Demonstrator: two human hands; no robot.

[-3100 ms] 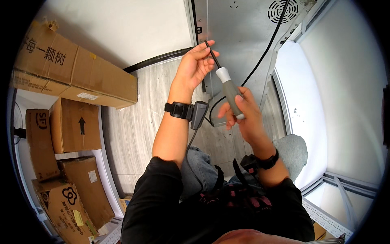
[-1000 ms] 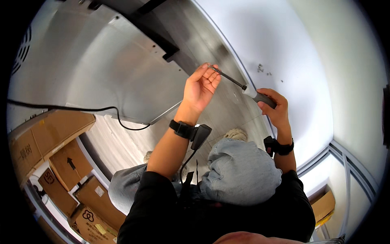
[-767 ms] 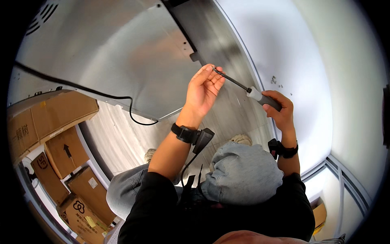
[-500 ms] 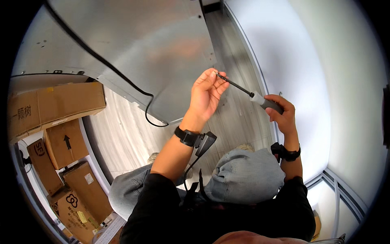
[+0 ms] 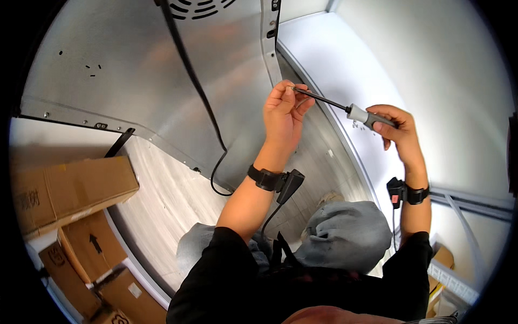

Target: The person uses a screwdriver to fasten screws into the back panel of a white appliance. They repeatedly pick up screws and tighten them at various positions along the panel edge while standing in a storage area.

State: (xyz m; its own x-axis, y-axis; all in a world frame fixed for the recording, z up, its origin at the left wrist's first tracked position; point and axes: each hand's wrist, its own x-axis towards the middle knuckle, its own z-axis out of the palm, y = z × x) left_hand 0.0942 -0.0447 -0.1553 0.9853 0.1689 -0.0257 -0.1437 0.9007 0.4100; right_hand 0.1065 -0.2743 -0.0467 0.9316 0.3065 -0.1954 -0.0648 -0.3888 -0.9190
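Note:
A screwdriver (image 5: 329,101) with a grey handle and a dark shaft spans the gap between my two hands. My right hand (image 5: 396,125) is closed round its handle. The fingers of my left hand (image 5: 283,110) pinch at the shaft's tip; a small bit of metal, perhaps a screw, seems to sit there, too small to be sure. Just beyond and to the left stands a large sheet-metal panel (image 5: 156,108) with vent slots and holes along its edges. Neither hand touches the panel.
A black cable (image 5: 197,89) hangs across the panel and loops near the floor (image 5: 156,178). Cardboard boxes (image 5: 81,189) are stacked at the left on a shelf. A white wall panel (image 5: 345,70) with a metal frame stands on the right. Small loose pieces (image 5: 362,127) lie near my right hand.
The view has tilted up, showing the panel's vent slots. Both hands, still joined by the screwdriver, have shifted right and slightly up in the picture. Their grips look the same.

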